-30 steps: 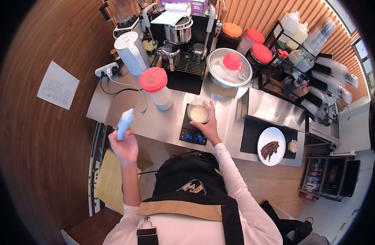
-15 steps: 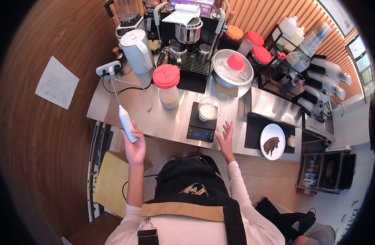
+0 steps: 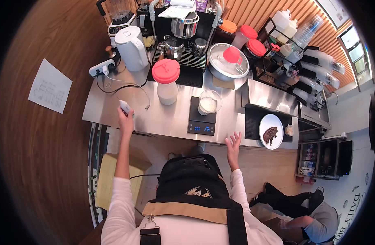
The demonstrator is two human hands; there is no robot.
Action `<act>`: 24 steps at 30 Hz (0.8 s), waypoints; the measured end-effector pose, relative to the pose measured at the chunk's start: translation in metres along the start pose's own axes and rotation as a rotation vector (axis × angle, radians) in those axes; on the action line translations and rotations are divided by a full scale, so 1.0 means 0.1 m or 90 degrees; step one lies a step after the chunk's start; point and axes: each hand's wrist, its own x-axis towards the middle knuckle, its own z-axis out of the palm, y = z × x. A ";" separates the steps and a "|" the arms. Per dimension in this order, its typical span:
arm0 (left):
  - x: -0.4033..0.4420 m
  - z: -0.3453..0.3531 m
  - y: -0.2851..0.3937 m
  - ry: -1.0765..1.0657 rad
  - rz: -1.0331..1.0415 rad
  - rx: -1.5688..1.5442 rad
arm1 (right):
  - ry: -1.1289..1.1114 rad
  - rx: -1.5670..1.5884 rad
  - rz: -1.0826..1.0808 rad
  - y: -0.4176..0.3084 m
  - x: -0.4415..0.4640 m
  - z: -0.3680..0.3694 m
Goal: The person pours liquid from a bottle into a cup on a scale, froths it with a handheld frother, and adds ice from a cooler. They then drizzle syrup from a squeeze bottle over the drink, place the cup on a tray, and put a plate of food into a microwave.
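Observation:
My left hand [image 3: 126, 121] is closed around a slim white handheld milk frother [image 3: 124, 106] over the left part of the steel counter [image 3: 144, 120]. The frother's thin shaft points up and left; its far end is hard to make out. At the counter's front edge, my right hand [image 3: 234, 143] is held up with its fingers spread and nothing in them. Between the hands, a clear plastic cup [image 3: 208, 107] with white contents stands on a black digital scale [image 3: 201, 127] with a lit display. Behind it to the left stands a red-lidded clear jar [image 3: 166, 72].
A white kettle [image 3: 131, 49] and a power strip [image 3: 101, 68] with cables stand at left. An espresso machine [image 3: 183, 59] and a lidded steel bowl [image 3: 228, 65] are at the back. To the right lies a white plate [image 3: 271, 122]. Another person [image 3: 322, 220] is low at right.
My left hand has moved up and left with the frother, tilting it further away over the counter. My right hand has drawn back from beside the scale toward me. The other person shows more.

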 end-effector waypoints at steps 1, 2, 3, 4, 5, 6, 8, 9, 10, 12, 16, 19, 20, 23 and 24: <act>0.09 0.07 -0.06 0.021 0.009 0.025 | -0.017 -0.033 -0.016 -0.03 0.00 0.01; 0.15 0.15 -0.12 0.043 0.017 0.051 | -0.035 -0.065 -0.033 -0.07 0.00 0.04; 0.21 0.17 -0.18 0.065 0.028 0.078 | -0.052 -0.095 -0.050 -0.10 0.01 0.09; 0.20 0.20 -0.11 0.077 0.029 0.113 | -0.069 -0.120 -0.062 -0.16 0.05 0.16; 0.21 0.21 -0.16 0.077 0.054 0.130 | -0.086 -0.141 -0.076 -0.24 0.13 0.24; 0.22 0.25 -0.28 0.076 0.078 0.144 | -0.102 -0.164 -0.093 -0.32 0.23 0.33; 0.23 0.33 -0.41 0.082 0.100 0.128 | -0.113 -0.161 -0.146 -0.50 0.42 0.56; 0.23 0.36 -0.45 0.089 0.099 0.100 | -0.120 -0.163 -0.170 -0.57 0.52 0.68; 0.21 0.37 -0.49 0.094 0.093 0.074 | -0.113 -0.147 -0.170 -0.61 0.62 0.80; 0.23 0.38 -0.62 0.104 0.090 0.060 | -0.109 -0.179 -0.240 -0.64 0.78 1.02; 0.21 0.39 -0.58 0.112 0.099 0.050 | -0.080 -0.154 -0.241 -0.60 0.96 1.21; 0.24 0.37 -0.63 0.064 0.028 0.066 | -0.053 -0.160 -0.271 -0.55 0.97 1.16; 0.22 0.34 -0.59 0.031 -0.004 0.082 | -0.055 -0.160 -0.283 -0.52 0.97 1.12; 0.12 0.44 -0.71 0.114 0.121 0.011 | -0.078 -0.196 -0.336 -0.50 0.87 0.95; 0.00 0.41 -0.72 0.147 0.095 0.049 | -0.093 -0.228 -0.358 -0.58 0.78 0.88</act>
